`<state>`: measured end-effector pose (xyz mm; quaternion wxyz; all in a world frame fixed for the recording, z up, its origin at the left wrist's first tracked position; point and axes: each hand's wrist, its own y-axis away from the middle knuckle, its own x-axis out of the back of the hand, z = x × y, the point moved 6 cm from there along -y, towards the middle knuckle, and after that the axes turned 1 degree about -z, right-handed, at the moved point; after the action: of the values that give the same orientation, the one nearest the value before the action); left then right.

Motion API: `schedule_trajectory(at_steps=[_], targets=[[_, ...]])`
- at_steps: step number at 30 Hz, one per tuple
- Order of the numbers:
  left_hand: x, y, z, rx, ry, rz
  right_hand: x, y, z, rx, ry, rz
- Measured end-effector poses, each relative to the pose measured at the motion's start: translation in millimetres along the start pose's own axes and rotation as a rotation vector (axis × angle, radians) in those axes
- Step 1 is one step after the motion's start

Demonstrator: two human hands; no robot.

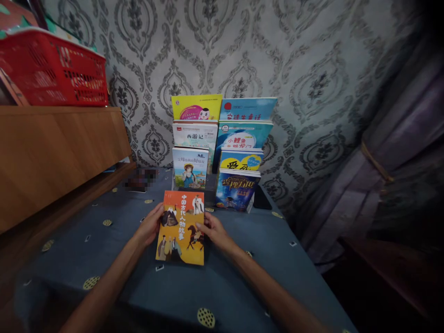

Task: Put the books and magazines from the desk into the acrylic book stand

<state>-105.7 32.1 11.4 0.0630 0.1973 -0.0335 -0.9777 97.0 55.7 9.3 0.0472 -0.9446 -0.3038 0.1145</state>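
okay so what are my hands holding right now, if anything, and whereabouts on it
An orange and yellow book, with the left hand at its left edge and the right hand at its right edge.

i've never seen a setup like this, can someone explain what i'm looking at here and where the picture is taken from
There is no robot here: the two bare hands belong to a person. The single picture comes from a camera worn on that person's head, looking forward and down, so the forearms reach in from the bottom edge.

The left hand and the right hand hold an orange and yellow book between them, one at each side, its cover facing the camera.

Beyond it, on a table with a dark blue patterned cloth, more books stand upright in two stepped columns, among them one with a girl on its cover and a dark blue one. To the left, a red basket sits on a wooden cabinet.
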Motion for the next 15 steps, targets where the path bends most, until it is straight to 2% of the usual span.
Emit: schedule_trajectory(at_steps=[4,7,11,15], targets=[[-1.4,-7,10,-0.158,0.057,0.129,-5,-12,-20,0.118,0.128,-0.022],[-2.8,-6,4,-0.192,0.071,0.175,-8,-10,-26,0.139,0.17,-0.043],[-4.1,0,-2,-0.18,0.038,0.208,-10,-4,-21,0.036,0.139,-0.11],[-10.0,5,-2,-0.137,0.051,0.17,-11,-2,-13,-0.052,0.037,-0.166]])
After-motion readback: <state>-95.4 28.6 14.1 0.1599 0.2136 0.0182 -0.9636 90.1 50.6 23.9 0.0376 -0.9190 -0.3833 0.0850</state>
